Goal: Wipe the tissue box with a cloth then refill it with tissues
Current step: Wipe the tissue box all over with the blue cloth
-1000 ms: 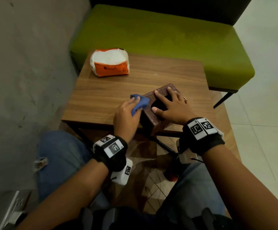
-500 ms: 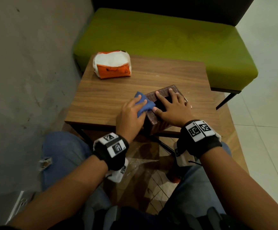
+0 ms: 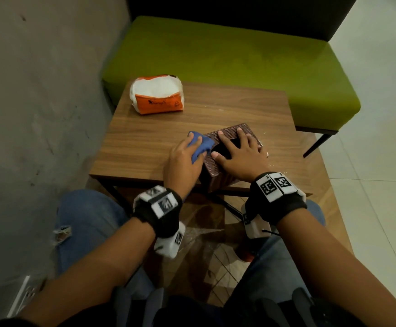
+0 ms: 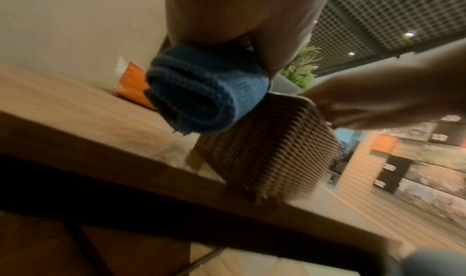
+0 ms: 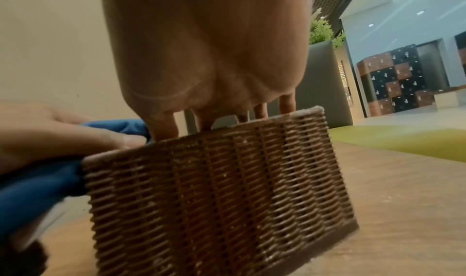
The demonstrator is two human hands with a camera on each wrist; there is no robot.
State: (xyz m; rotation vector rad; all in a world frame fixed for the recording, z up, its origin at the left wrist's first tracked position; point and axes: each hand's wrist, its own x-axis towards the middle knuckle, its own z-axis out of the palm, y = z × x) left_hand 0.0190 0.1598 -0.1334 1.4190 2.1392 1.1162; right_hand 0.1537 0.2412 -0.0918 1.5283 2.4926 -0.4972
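Observation:
A brown woven tissue box (image 3: 212, 164) stands at the near edge of the wooden table (image 3: 145, 142). My right hand (image 3: 241, 154) lies flat on its top with fingers spread, covering the dark opening. My left hand (image 3: 184, 160) grips a folded blue cloth (image 3: 201, 146) and presses it against the box's top left edge. In the left wrist view the rolled cloth (image 4: 206, 92) sits under my palm, touching the box (image 4: 264, 150). The right wrist view shows the box's near wall (image 5: 214, 190) with pale specks in the weave and the cloth (image 5: 32, 190) at its left corner.
An orange and white tissue pack (image 3: 158, 95) lies at the table's far left corner. A green bench (image 3: 239, 60) runs behind the table. A grey wall (image 3: 38, 90) stands close on the left. My knees are below the near edge.
My left hand has slid the cloth from beside the box's left wall up onto its top left edge. The right hand stays flat on the box.

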